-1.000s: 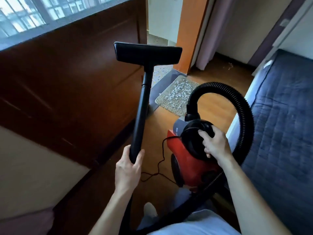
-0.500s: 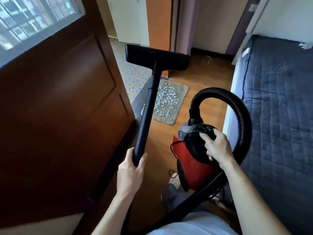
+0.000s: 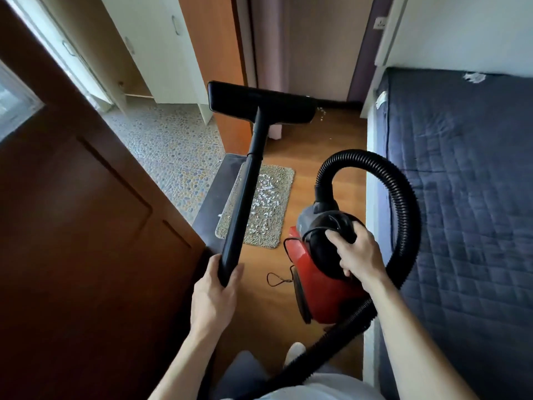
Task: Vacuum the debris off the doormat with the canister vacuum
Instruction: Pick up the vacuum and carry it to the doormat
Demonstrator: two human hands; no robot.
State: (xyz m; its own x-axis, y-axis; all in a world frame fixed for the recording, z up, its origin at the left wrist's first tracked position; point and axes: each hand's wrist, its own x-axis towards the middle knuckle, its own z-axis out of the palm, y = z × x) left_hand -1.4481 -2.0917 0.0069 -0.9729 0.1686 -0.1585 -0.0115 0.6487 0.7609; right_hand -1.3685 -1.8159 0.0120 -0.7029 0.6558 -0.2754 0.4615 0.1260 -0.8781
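A shaggy beige doormat (image 3: 269, 226) lies on the wooden floor ahead, strewn with small white paper scraps (image 3: 266, 197). My left hand (image 3: 213, 295) grips the lower end of the black vacuum wand (image 3: 243, 203), which points up and forward with its wide floor nozzle (image 3: 261, 103) raised in the air beyond the mat. My right hand (image 3: 359, 255) holds the black top handle of the red canister vacuum (image 3: 323, 287), which is carried just above the floor right of the mat. The ribbed black hose (image 3: 403, 203) loops from the canister over to the right and back under my arm.
A dark wooden door (image 3: 86, 226) stands open on the left. A bed with a dark blue quilted cover (image 3: 467, 197) fills the right side. A pebble-patterned floor (image 3: 173, 151) lies past the threshold. More white scraps (image 3: 321, 112) lie by the far wall. The vacuum's cord (image 3: 278, 280) trails on the floor.
I have moved forward and turned right; the doormat is now closer and nearly straight ahead. Both hands keep their grips, with the wand and canister carried along.
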